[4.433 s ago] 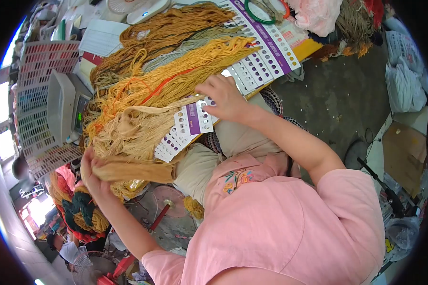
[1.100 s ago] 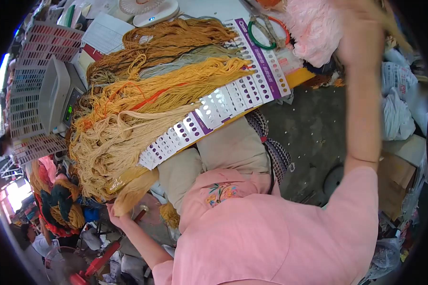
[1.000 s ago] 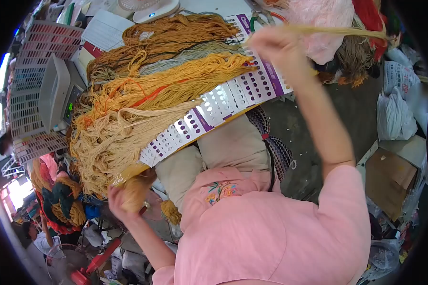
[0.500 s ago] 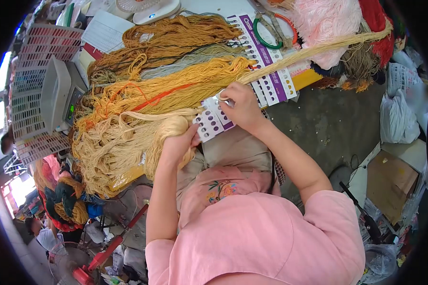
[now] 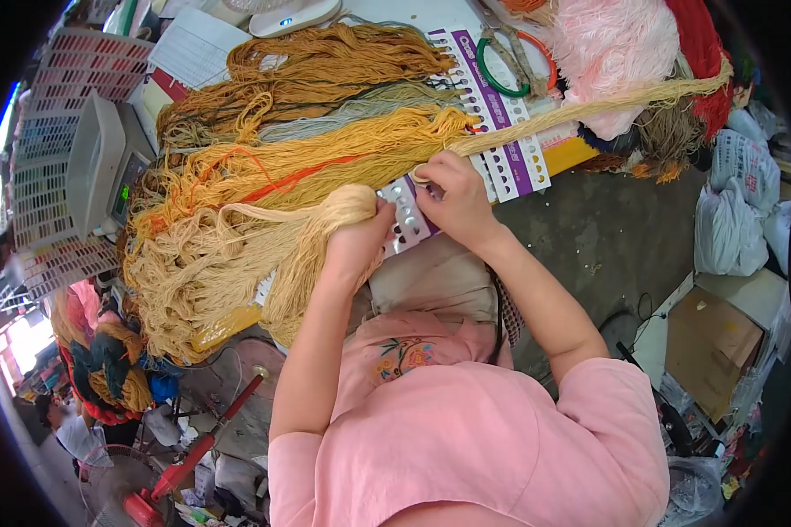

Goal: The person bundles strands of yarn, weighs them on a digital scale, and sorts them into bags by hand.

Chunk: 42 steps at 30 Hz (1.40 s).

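My left hand (image 5: pixel 358 244) is closed around a pale yellow thread bundle (image 5: pixel 347 206) and the left end of a white and purple card with a row of holes (image 5: pixel 409 215). At the card's right end, my right hand (image 5: pixel 455 195) pinches a strand of pale thread between thumb and fingers. A long pale hank (image 5: pixel 589 107) stretches from beside my right hand to the upper right. Golden yellow threads (image 5: pixel 325 145) lie just beyond both hands, with an orange-red strand among them. Loose cream threads (image 5: pixel 202 263) spread out left of my left hand.
Brown threads (image 5: pixel 325 66) lie at the back. Green-and-orange-handled scissors (image 5: pixel 511 70) rest beside pink thread (image 5: pixel 615 53). A scale (image 5: pixel 105 167) and plastic basket (image 5: pixel 48 149) stand left. A red fan (image 5: pixel 145 501) is lower left, near another person (image 5: pixel 77 436). White bags (image 5: pixel 731 228) lie right.
My left hand has moved right and up with the thread bundle, covering more of the card. My right hand has shifted slightly right. The camera view has shifted a little.
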### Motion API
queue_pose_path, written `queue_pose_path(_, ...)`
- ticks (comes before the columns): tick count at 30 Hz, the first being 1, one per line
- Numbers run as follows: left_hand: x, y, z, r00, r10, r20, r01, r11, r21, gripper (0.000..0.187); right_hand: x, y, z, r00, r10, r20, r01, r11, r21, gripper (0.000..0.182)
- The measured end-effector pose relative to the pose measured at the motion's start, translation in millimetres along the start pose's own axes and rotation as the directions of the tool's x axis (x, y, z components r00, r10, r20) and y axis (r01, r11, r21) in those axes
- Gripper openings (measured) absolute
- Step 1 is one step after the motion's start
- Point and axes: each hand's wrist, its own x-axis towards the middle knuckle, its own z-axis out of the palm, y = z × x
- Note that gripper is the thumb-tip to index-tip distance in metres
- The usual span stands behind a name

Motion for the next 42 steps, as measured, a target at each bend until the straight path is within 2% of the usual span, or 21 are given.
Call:
queue_pose_path(3, -11.2, 3.0, 0.9, 0.998, -0.058, -0.035, 0.056, 0.997, -0.059, 0.008, -4.8, -1.3, 1.5, 0.988, -0.134, 0.077, 0.139, 0.988, -0.060, 0.021)
queue_pose_path(5, -7.8, 5.7, 1.2, 0.983, -0.181, -0.031, 0.165, 0.948, -0.272, 0.007, -10.7, -10.1, 4.1, 0.978, -0.148, 0.146, 0.161, 0.984, -0.081, 0.024)
queue_pose_path(6, -4.0, 3.9, 1.8, 0.991, -0.134, 0.000, 0.123, 0.904, -0.409, 0.007, -13.9, -15.8, 4.8, 0.977, -0.127, 0.172, 0.159, 0.969, -0.187, 0.029)
queue_pose_path(7, -1.3, 1.2, 2.0, 0.991, -0.133, -0.002, 0.121, 0.903, -0.412, 0.007, -15.8, -19.7, 4.4, 0.975, -0.102, 0.198, 0.159, 0.943, -0.292, 0.034)
queue_pose_path(9, 2.3, -5.5, 3.2, 0.995, -0.091, 0.048, 0.103, 0.871, -0.481, 0.006, -15.0, -21.8, 0.1, 0.970, -0.075, 0.232, 0.141, 0.948, -0.285, 0.036)
queue_pose_path(14, 8.8, -14.3, 6.7, 0.990, -0.118, 0.078, 0.141, 0.875, -0.463, 0.006, -3.0, -9.4, -2.7, 0.960, -0.079, 0.269, 0.048, 0.992, 0.120, 0.029)
queue_pose_path(19, 0.7, -8.9, -9.4, 0.997, -0.072, 0.025, 0.076, 0.932, -0.355, 0.009, 5.9, -6.2, -8.5, 0.959, -0.010, 0.282, -0.034, 0.988, 0.151, 0.029)
queue_pose_path(21, -2.2, -10.1, -34.1, 0.991, 0.006, 0.133, 0.085, 0.736, -0.672, 0.009, 2.9, -4.2, -7.7, 0.966, -0.011, 0.259, -0.034, 0.985, 0.168, 0.029)
queue_pose_path(22, -4.9, -8.2, -36.5, 0.988, -0.081, 0.129, 0.149, 0.687, -0.711, 0.007, 0.9, -4.1, -6.6, 0.968, -0.002, 0.252, -0.042, 0.985, 0.168, 0.029)
queue_pose_path(23, -6.0, -6.0, -33.6, 0.988, -0.083, 0.130, 0.151, 0.690, -0.708, 0.007, -0.1, -4.5, -4.9, 0.968, -0.008, 0.252, -0.034, 0.986, 0.164, 0.029)
queue_pose_path(25, -8.8, 2.3, -22.3, 0.997, -0.071, -0.013, 0.061, 0.935, -0.350, 0.009, -0.8, -6.2, -1.6, 0.968, -0.019, 0.251, -0.023, 0.986, 0.165, 0.029)
queue_pose_path(26, -6.6, -1.3, -21.5, 1.000, -0.016, -0.013, 0.012, 0.955, -0.297, 0.009, -1.7, -7.1, -1.5, 0.967, -0.028, 0.253, -0.010, 0.989, 0.151, 0.028)
queue_pose_path(29, -19.0, 13.5, -19.1, 0.990, -0.133, 0.047, 0.133, 0.764, -0.631, 0.006, -3.7, -2.9, -0.6, 0.976, -0.065, 0.207, 0.041, 0.992, 0.116, 0.025)
queue_pose_path(31, -25.4, 6.4, -34.7, 0.954, -0.047, 0.298, 0.274, 0.544, -0.793, 0.017, -4.6, 0.4, 5.3, 0.990, -0.087, 0.111, 0.077, 0.993, 0.087, 0.017)
queue_pose_path(32, -29.2, 9.5, -37.2, 0.945, 0.036, 0.325, 0.256, 0.538, -0.803, 0.028, -5.0, 2.6, 7.1, 0.991, -0.080, 0.105, 0.071, 0.994, 0.088, 0.017)
queue_pose_path(35, -25.6, 7.0, -42.4, 0.903, 0.154, 0.400, 0.250, 0.568, -0.784, 0.028, -2.5, 0.3, 9.9, 0.992, -0.050, 0.118, 0.044, 0.998, 0.053, 0.014)
queue_pose_path(37, -13.2, 16.4, -20.7, 0.942, -0.117, 0.315, 0.245, 0.880, -0.407, 0.016, 1.9, -8.3, -0.1, 0.918, 0.235, 0.320, -0.300, 0.939, 0.170, 0.014)
queue_pose_path(38, -8.7, 16.5, -8.8, 0.952, -0.219, 0.214, 0.252, 0.957, -0.142, 0.012, 1.9, -4.2, 2.4, 0.956, 0.172, 0.238, -0.236, 0.933, 0.273, 0.018)
queue_pose_path(39, -2.9, 9.0, 1.8, 0.964, -0.144, 0.223, 0.162, 0.985, -0.063, 0.010, 1.5, 0.0, 6.3, 0.956, 0.173, 0.239, -0.236, 0.934, 0.269, 0.018)
queue_pose_path(41, 4.5, 3.6, 2.9, 0.971, -0.176, 0.163, 0.200, 0.970, -0.139, 0.011, 1.9, 4.6, 14.0, 0.956, 0.258, 0.142, -0.289, 0.722, 0.629, 0.018)
queue_pose_path(42, 6.6, 2.9, 1.7, 0.971, -0.216, 0.099, 0.233, 0.949, -0.211, 0.013, 4.7, -1.8, 10.0, 0.930, 0.311, 0.197, -0.331, 0.469, 0.819, 0.017)
